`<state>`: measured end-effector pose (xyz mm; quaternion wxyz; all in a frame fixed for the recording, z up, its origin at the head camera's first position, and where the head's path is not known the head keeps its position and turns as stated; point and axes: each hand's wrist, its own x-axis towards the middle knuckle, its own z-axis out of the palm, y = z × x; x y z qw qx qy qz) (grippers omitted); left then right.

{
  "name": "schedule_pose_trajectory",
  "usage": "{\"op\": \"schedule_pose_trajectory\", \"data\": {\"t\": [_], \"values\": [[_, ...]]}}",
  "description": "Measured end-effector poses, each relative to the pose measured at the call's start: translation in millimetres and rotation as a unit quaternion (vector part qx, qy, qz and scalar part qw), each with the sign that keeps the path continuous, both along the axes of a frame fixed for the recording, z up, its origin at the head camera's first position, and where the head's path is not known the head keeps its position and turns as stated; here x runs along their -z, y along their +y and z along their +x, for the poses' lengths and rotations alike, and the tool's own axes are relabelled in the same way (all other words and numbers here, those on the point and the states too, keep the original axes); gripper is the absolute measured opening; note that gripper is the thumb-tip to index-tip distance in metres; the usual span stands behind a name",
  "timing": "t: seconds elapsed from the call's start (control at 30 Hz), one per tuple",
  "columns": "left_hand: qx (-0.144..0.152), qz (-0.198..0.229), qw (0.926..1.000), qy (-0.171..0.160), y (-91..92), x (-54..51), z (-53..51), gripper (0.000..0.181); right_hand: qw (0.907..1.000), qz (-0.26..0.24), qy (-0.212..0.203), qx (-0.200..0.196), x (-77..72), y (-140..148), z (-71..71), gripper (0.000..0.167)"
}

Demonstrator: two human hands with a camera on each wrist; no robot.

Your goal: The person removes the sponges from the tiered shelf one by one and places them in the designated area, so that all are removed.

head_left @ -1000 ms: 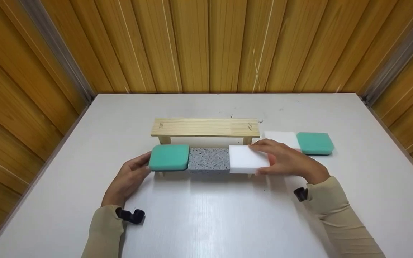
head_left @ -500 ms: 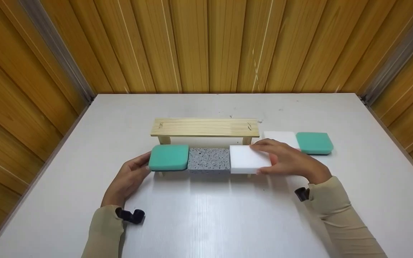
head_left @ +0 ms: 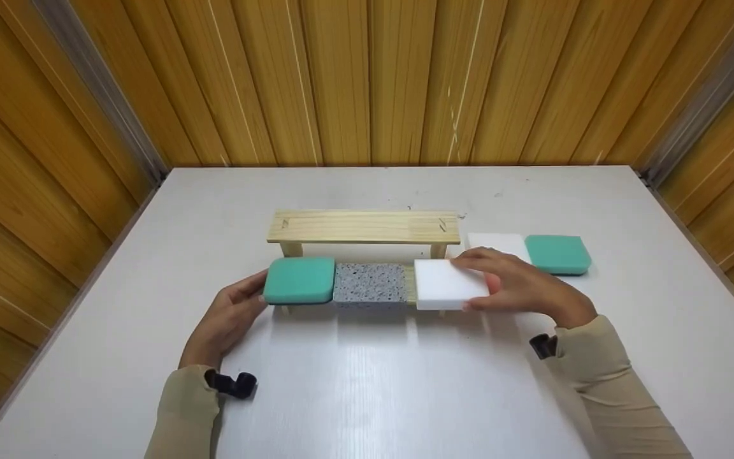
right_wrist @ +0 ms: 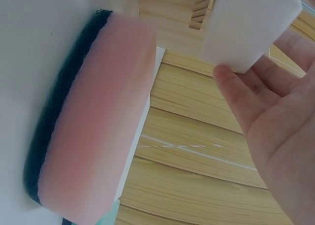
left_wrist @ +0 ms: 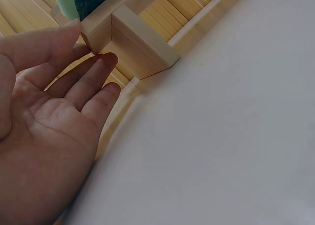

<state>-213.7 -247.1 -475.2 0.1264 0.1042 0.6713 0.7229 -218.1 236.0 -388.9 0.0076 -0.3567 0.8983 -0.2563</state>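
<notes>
Two low wooden benches stand one behind the other. On the front bench [head_left: 410, 284] sit a green scouring sponge [head_left: 300, 279] with a dark underside, a grey speckled block [head_left: 370, 282] and a white sponge block [head_left: 450, 280]. My right hand [head_left: 526, 284] pinches the white block between thumb and fingers at its right side; bare wood shows between it and the grey block. My left hand [head_left: 227, 319] touches the bench's left end beside the green sponge, its fingers [left_wrist: 88, 84] extended below the bench top in the left wrist view.
The rear bench [head_left: 364, 226] stands just behind, bare on top. On the white table [head_left: 367, 395] at right lie a pink sponge [right_wrist: 98, 116] with a dark scouring layer, another white block [head_left: 499, 243] and another green sponge [head_left: 558, 255]. Wood-plank walls [head_left: 399, 83] surround the table.
My right hand has shifted slightly to the right with the white block, opening a narrow gap beside the grey block. The left hand stays in place.
</notes>
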Motion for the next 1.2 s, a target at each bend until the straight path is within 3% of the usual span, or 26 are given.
{"op": "schedule_pose_trajectory", "data": {"t": [0.6, 1.07, 1.2], "values": [[-0.018, -0.015, 0.9996, -0.017, 3.7, -2.3, 0.7, 0.059, 0.9997, -0.016, 0.014, 0.009, 2.7, 20, 1.3, 0.063], [-0.018, -0.007, 0.9997, -0.015, 2.3, -1.4, -0.3, 0.059, 0.9986, -0.027, -0.026, 0.038, -3.9, 34, 5.3, 0.069], [-0.026, -0.033, 0.999, -0.013, 2.9, -1.5, 0.5, 0.057, 0.9981, -0.023, -0.03, 0.049, -5.8, 36, 6.8, 0.07]]}}
